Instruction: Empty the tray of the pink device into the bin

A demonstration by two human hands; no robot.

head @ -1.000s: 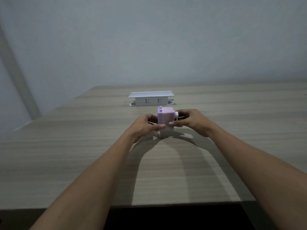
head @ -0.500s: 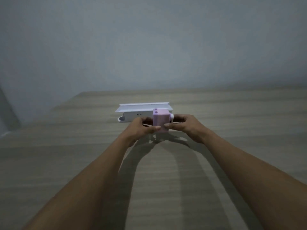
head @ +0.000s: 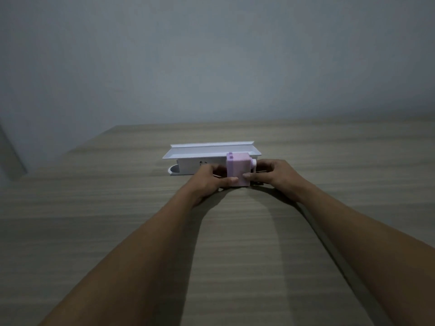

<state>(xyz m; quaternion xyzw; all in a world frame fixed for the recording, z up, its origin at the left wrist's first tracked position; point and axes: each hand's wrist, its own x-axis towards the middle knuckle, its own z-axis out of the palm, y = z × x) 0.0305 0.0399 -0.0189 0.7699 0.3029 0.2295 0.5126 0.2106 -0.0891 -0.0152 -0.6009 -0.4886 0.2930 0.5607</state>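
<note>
Pink device [head: 238, 170]: gripped on both sides by left hand [head: 207, 182] and right hand [head: 273, 175], on table [head: 117, 208]. Tray not distinguishable; bin not seen. Contents could be spilled onto the table if the tray is pulled abruptly.

White box [head: 193, 164] front, 12 o'clock from my hands: dark marks, too blurred for me to read.
Pink device [head: 237, 169]: I read no text on it.

Both hands are gripping the pink device [head: 238, 169] on the wooden surface [head: 235, 243]: left hand [head: 207, 182], right hand [head: 274, 174]. A white socket box [head: 200, 161] is standing just behind.
</note>
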